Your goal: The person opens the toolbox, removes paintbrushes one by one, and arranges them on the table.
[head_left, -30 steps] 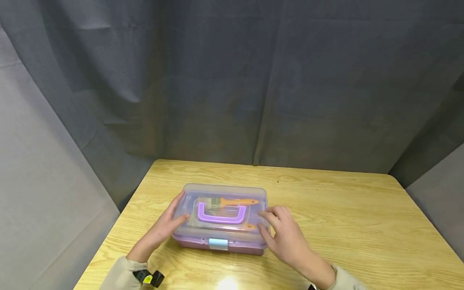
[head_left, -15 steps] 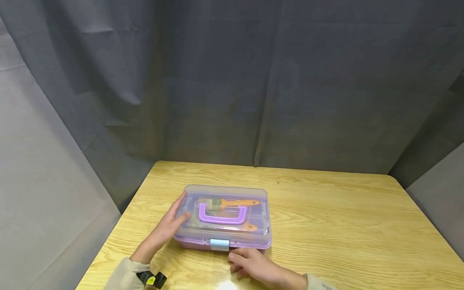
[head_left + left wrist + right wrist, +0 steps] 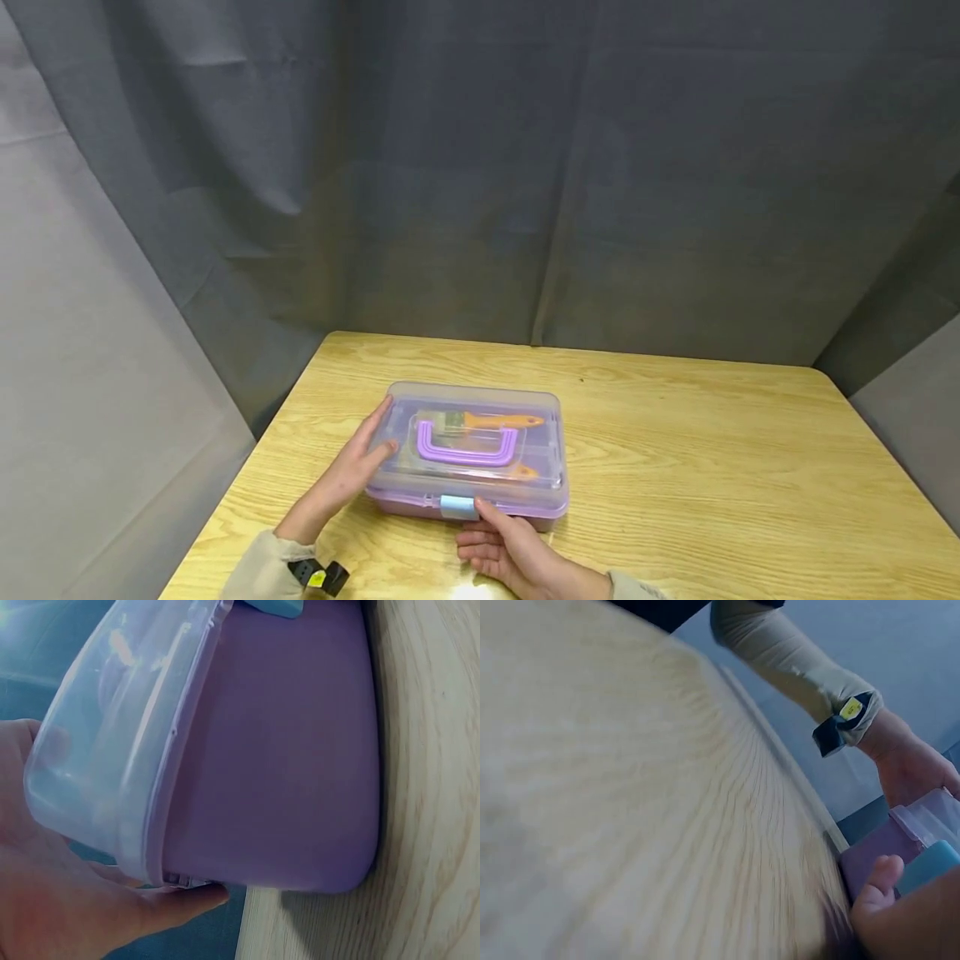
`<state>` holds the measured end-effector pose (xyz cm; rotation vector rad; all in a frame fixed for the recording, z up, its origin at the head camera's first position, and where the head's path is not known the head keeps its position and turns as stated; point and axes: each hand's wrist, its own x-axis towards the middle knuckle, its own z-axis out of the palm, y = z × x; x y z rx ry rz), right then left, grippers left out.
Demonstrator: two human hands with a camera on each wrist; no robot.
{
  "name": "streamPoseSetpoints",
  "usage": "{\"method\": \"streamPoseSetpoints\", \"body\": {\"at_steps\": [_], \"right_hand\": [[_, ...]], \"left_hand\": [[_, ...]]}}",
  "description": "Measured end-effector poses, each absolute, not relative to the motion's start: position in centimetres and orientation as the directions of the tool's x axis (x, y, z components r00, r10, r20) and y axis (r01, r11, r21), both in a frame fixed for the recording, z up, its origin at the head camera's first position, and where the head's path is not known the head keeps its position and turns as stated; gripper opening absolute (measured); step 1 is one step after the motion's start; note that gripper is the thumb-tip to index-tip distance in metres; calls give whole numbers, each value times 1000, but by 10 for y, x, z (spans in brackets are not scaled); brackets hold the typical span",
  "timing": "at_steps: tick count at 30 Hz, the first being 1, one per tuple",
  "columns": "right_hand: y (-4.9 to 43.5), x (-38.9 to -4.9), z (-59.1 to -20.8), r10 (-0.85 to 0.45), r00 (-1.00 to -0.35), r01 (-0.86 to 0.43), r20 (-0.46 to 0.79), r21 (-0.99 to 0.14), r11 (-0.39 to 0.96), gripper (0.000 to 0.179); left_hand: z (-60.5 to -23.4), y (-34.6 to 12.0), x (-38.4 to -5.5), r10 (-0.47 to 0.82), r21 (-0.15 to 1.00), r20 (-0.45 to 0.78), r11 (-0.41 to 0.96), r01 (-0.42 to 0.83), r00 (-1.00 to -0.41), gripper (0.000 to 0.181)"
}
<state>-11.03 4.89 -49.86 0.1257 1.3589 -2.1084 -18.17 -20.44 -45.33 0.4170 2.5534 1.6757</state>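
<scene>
One box (image 3: 405, 505) at lower centre of head frame, sitting on wood table (image 3: 720, 450). Purple base, clear lid (image 3: 480, 402) down on top. Purple handle (image 3: 467, 458) lying on lid; pale blue latch (image 3: 457, 507) at middle of front edge. Cannot tell if latch is fastened.

Seen through lid: brush (image 3: 487, 421) with orange handle, bristles toward left of frame; second orange tip (image 3: 525, 472) lower, near right side of lid.

Left hand (image 3: 347, 475) at left end of box: spread wide, thumb on top of lid, fingers fairly straight along the side. Same contact in left wrist view, at lower left, with purple wall across centre.

Right hand (image 3: 517, 550) just below front edge, lower centre: thumb tip at right edge of latch, other fingers loosely bent below. Cannot tell if thumb is pressing or only touching. In right wrist view, at lower right, just beside latch.

Around: beige sleeve (image 3: 262, 567) and black strap (image 3: 306, 572) at lower left; dark curtain (image 3: 450, 208) across upper frame; pale grey panel (image 3: 97, 350) at left.
</scene>
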Motion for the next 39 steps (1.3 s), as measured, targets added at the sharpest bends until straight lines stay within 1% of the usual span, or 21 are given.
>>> {"method": "streamPoseSetpoints", "body": {"at_steps": [3, 7, 15, 23, 25, 27, 32, 36, 39], "right_hand": [[49, -110, -498, -419, -808, 554, -414, -776, -301, 67], [49, -111, -499, -403, -821, 533, -405, -797, -284, 63], [49, -110, -503, -380, -847, 472, -371, -855, -217, 66], [52, -107, -495, -443, -819, 492, -364, -842, -219, 71], [53, -107, -495, -458, -813, 490, -360, -848, -204, 71], [56, -108, -496, -478, -802, 480, -358, -863, -159, 72], [63, -106, -501, -573, -766, 375, -292, -926, -29, 69], [68, -107, -502, -619, -757, 278, -209, -960, -16, 54], [70, -108, -501, -616, -765, 241, -186, -971, -6, 46]], "left_hand": [[-454, -204, -183, 254, 899, 117, 383, 211, -960, 67], [-457, -203, -186, 240, 882, 150, 405, 239, -959, 67], [-457, -200, -185, 224, 882, 163, 404, 243, -961, 67], [-457, -201, -184, 238, 873, 167, 416, 256, -957, 67], [-457, -201, -184, 240, 872, 163, 418, 254, -957, 67], [-457, -201, -184, 243, 874, 154, 419, 247, -958, 67], [-459, -203, -185, 248, 874, 141, 424, 238, -958, 68], [-459, -203, -185, 246, 874, 140, 425, 237, -959, 69], [-459, -204, -185, 250, 879, 137, 416, 234, -958, 69]]}}
